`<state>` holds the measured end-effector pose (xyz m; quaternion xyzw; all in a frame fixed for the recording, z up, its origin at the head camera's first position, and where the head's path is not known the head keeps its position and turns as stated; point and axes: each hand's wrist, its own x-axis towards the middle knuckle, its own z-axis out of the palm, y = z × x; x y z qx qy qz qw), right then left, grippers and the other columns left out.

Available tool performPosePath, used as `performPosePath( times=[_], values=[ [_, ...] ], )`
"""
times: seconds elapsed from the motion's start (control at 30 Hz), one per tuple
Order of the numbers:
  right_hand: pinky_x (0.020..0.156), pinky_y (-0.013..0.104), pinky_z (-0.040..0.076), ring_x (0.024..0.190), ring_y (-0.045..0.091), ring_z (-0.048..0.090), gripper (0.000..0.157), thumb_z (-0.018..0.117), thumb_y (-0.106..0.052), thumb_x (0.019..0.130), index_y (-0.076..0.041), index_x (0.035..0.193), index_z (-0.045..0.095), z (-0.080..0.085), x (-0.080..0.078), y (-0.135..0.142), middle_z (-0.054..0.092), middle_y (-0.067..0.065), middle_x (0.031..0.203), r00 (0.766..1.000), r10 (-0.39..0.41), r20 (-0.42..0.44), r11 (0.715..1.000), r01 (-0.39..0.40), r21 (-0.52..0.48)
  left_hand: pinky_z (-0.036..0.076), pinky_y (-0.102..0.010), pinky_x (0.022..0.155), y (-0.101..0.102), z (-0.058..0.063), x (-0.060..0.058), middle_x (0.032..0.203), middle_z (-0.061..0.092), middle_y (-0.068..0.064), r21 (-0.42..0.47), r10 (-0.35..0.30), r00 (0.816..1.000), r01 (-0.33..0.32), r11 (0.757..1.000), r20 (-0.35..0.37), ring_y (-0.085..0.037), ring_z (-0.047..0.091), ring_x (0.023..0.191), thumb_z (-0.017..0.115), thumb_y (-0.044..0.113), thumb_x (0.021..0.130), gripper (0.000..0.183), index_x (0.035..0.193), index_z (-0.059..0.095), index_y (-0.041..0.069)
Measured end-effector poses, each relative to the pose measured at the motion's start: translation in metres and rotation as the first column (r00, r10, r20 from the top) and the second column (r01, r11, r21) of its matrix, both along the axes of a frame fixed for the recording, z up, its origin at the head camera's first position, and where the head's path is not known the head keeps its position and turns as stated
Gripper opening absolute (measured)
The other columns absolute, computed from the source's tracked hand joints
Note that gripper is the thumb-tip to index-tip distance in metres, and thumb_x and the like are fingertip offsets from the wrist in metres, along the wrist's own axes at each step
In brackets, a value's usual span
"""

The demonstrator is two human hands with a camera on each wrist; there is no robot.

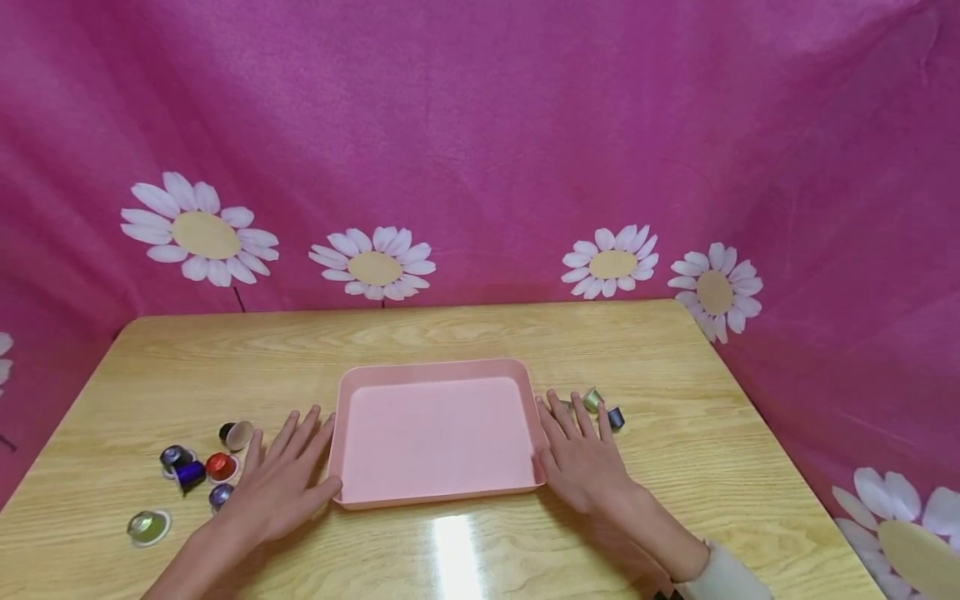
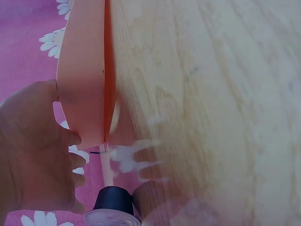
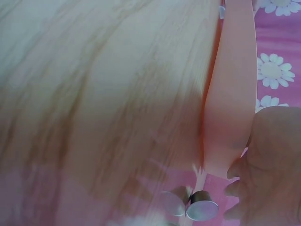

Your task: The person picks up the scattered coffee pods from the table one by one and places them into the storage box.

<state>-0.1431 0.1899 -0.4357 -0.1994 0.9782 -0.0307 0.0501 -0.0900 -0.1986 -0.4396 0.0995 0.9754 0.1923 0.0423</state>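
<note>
A shallow pink tray (image 1: 435, 437) lies on the table between both hands. My left hand (image 1: 283, 493) is at its left side, fingers spread and straight, thumb at the near left corner. On the opposite side, my right hand (image 1: 587, 468) has its fingers extended beside the tray's right wall. Both wrist views show a hand by the tray's outer wall (image 2: 83, 75), the left thumb touching it. Coffee capsules lie left of the left hand, among them a red one (image 1: 221, 466), a blue one (image 1: 191, 475) and a green one (image 1: 148, 527).
Beyond the right fingers lie a pale green capsule (image 1: 592, 399) and a dark one (image 1: 616, 418); another is partly hidden by the fingers. A black capsule (image 1: 226, 432) sits near the left fingertips. A pink flowered cloth (image 1: 480, 167) hangs behind the wooden table (image 1: 480, 329).
</note>
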Motion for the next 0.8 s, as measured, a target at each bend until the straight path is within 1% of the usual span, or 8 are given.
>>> performPosePath(
  times=[0.23, 0.6, 0.8],
  values=[
    [0.115, 0.064, 0.003, 0.148, 0.043, 0.014, 0.058, 0.037, -0.032, 0.107, -0.003, 0.157, 0.028, -0.0017, -0.0004, -0.0014, 0.023, 0.016, 0.162, 1.000, 0.013, -0.015, 1.000, -0.012, 0.025, -0.001, -0.073, 0.108, 0.0005, -0.0004, 0.0010, 0.160, 0.022, -0.023, 0.002, -0.001, 1.000, 0.001, 1.000, -0.009, -0.046, 0.013, 0.146, 0.057, 0.042, 0.094, 0.075, 0.154, 0.034, 0.004],
    [0.114, 0.064, 0.004, 0.148, 0.042, 0.015, 0.060, 0.039, -0.036, 0.106, -0.006, 0.157, 0.027, -0.0042, -0.0002, -0.0005, 0.023, 0.015, 0.162, 0.999, 0.001, -0.037, 1.000, 0.000, 0.006, -0.001, -0.073, 0.107, 0.0023, -0.0010, 0.0019, 0.160, 0.021, -0.024, 0.022, -0.011, 1.000, 0.011, 1.000, -0.003, -0.047, 0.011, 0.146, 0.058, 0.040, 0.095, 0.076, 0.155, 0.032, 0.001],
    [0.114, 0.064, 0.004, 0.148, 0.041, 0.014, 0.061, 0.041, -0.034, 0.106, -0.007, 0.158, 0.026, -0.0045, -0.0014, -0.0008, 0.022, 0.015, 0.163, 0.998, 0.017, -0.059, 1.000, -0.018, -0.002, -0.001, -0.073, 0.108, 0.0041, -0.0022, 0.0031, 0.160, 0.021, -0.024, 0.018, -0.002, 1.000, 0.002, 1.000, -0.008, -0.047, 0.012, 0.146, 0.059, 0.038, 0.094, 0.076, 0.155, 0.031, 0.001]
  ],
)
